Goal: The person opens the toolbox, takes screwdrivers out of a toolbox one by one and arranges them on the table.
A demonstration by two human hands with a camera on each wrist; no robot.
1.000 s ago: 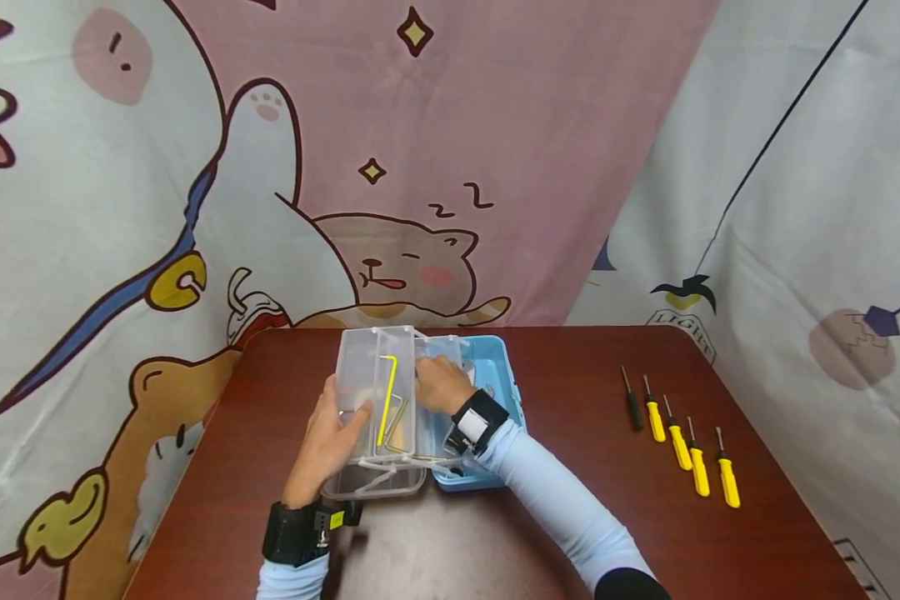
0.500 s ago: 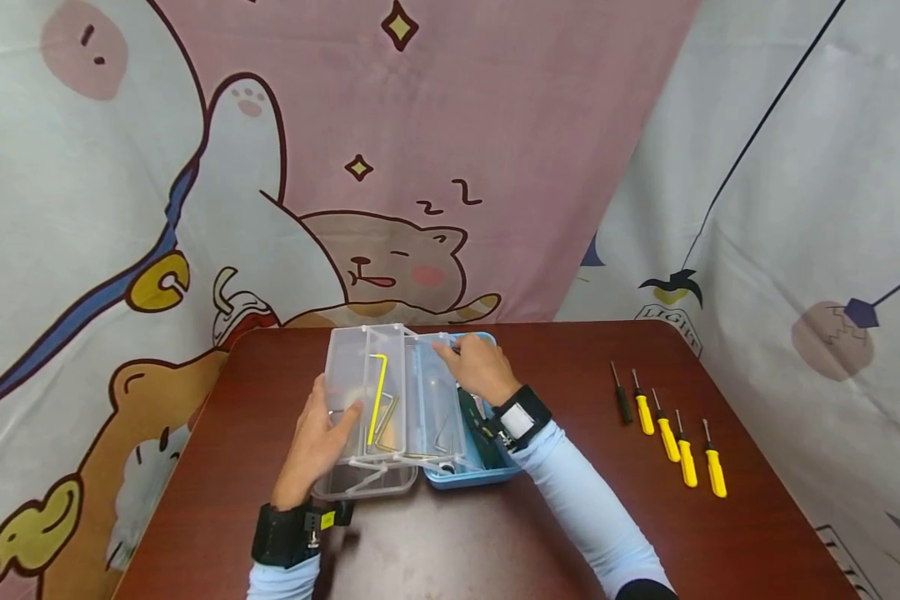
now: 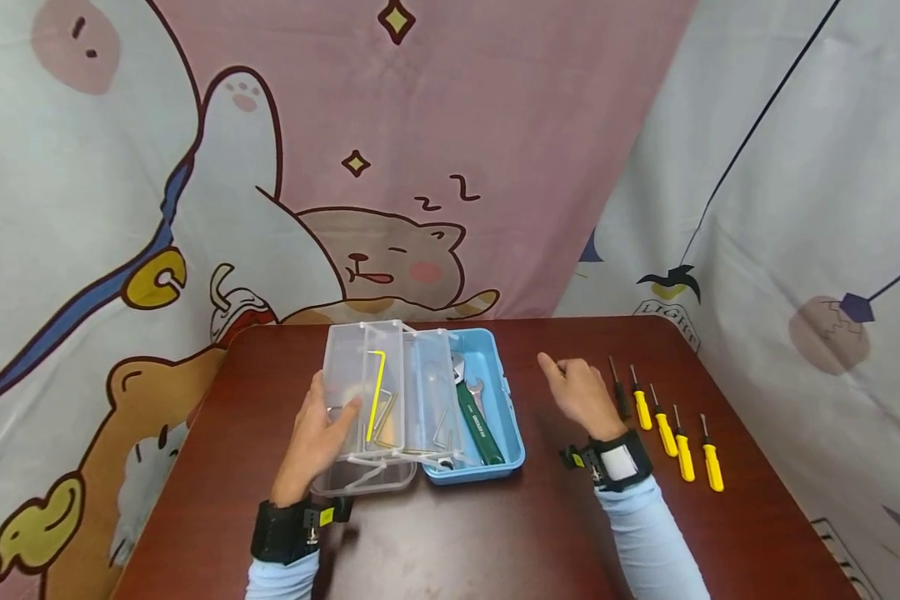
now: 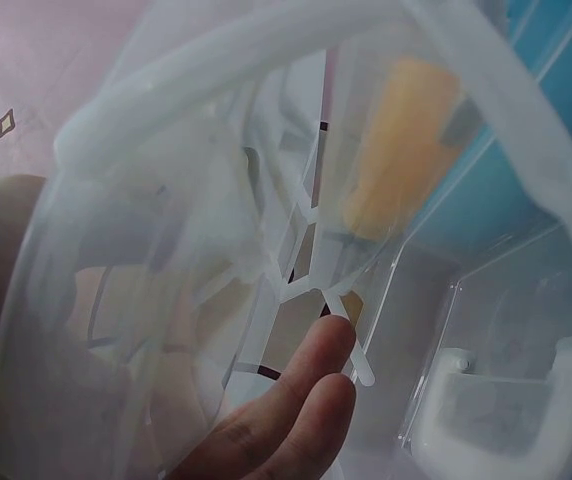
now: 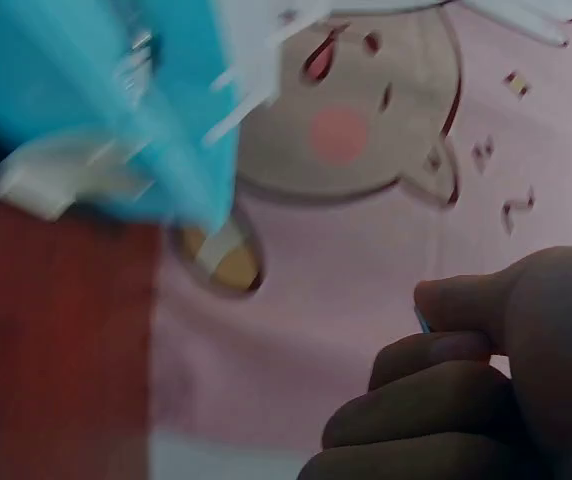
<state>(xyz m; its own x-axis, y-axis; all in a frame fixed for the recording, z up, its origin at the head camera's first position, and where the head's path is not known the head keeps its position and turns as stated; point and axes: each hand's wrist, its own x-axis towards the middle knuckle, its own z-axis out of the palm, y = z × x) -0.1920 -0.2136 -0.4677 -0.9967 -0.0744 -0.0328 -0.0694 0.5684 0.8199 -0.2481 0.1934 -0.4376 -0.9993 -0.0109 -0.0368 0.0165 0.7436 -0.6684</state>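
Note:
My left hand (image 3: pixel 311 446) grips the clear tray (image 3: pixel 342 358) of a toolbox from its left side, thumb over its edge. In the left wrist view the fingers (image 4: pixel 306 400) show behind the clear plastic. Inside the tray lie a yellow hex key (image 3: pixel 376 396) and several metal hex keys. My right hand (image 3: pixel 585 396) is off the table, right of the toolbox's blue base (image 3: pixel 506 417), fingers curled and thumb against the forefinger. A tiny bluish sliver (image 5: pixel 422 321) shows at that pinch; the rest is hidden. In the base lie a green-handled adjustable wrench (image 3: pixel 480 425) and a small spanner (image 3: pixel 477 390).
A dark-handled screwdriver (image 3: pixel 619 392) and several yellow-handled screwdrivers (image 3: pixel 664 433) lie in a slanting row at the right of the brown table (image 3: pixel 457 550). A clear lid (image 3: pixel 367 479) sits under the tray. A patterned cloth (image 3: pixel 532 167) hangs behind.
My right hand has lifted out of the tray and moved right, past the blue base toward the screwdrivers, uncovering the wrench. The left hand keeps its hold on the tray.

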